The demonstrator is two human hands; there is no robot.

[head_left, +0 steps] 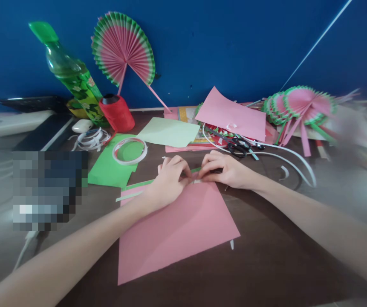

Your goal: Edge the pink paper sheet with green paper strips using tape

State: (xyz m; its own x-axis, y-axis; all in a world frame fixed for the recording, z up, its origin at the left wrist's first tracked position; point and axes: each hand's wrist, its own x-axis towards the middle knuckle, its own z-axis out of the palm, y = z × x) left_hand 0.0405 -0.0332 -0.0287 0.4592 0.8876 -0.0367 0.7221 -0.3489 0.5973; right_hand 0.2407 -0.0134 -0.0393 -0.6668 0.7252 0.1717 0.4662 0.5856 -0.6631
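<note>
A large pink paper sheet (177,230) lies on the dark tabletop, with a narrow green and white border (138,184) along its far edge. My left hand (172,181) has its fingers curled, with thumb and fingertips pinching at that far edge. Right beside it, my right hand (223,169) is closed too, its fingertips pressed on the same edge near the corner. Between the fingertips a small whitish piece shows; what it is I cannot make out. From under my left wrist sticks out a thin pale strip (128,196).
Beyond the hands lie a tape roll (129,151) on green paper (102,170), black scissors (239,147), a pale green sheet (167,132) and a pink sheet (231,113). A red thread spool (117,114), a bottle (71,72) and folded paper fans (124,47) stand near the blue wall.
</note>
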